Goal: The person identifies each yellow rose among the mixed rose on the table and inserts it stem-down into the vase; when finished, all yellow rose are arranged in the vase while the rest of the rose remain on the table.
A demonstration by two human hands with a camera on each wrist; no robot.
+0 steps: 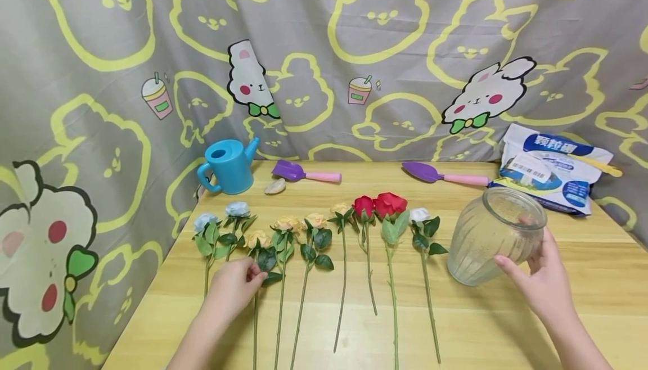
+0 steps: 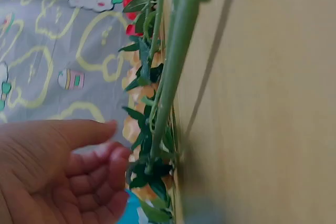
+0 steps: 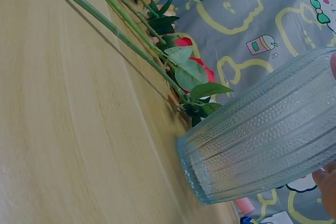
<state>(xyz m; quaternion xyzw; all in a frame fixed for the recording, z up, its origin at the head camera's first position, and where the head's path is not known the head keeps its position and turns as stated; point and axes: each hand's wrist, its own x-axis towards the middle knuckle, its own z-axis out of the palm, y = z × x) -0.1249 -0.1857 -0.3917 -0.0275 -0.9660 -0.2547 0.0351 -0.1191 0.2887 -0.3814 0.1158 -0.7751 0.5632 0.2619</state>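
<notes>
My right hand [image 1: 544, 277] grips a ribbed clear glass vase [image 1: 488, 240] from its right side, the thumb on the near wall. The vase leans, its base close over the table. My left hand [image 1: 235, 280] is beside the leftmost yellow rose [image 1: 258, 239], by its leaves. In the left wrist view the fingers [image 2: 94, 192] are loosely bent, with a gap to the thumb and the rose stem [image 2: 176, 72] past the fingertips. Several long-stemmed roses lie in a row: blue roses [image 1: 238, 209], yellow ones, red roses [image 1: 391, 206] and a white rose [image 1: 419, 215] nearest the vase.
At the back left stand a blue watering can [image 1: 230, 170] and a pale stone [image 1: 275, 186]. A purple scoop [image 1: 288, 171] and a purple trowel [image 1: 422, 172], both with pink handles, lie along the back. A printed bag [image 1: 552, 173] rests at the back right, against the patterned curtain [image 1: 324, 77].
</notes>
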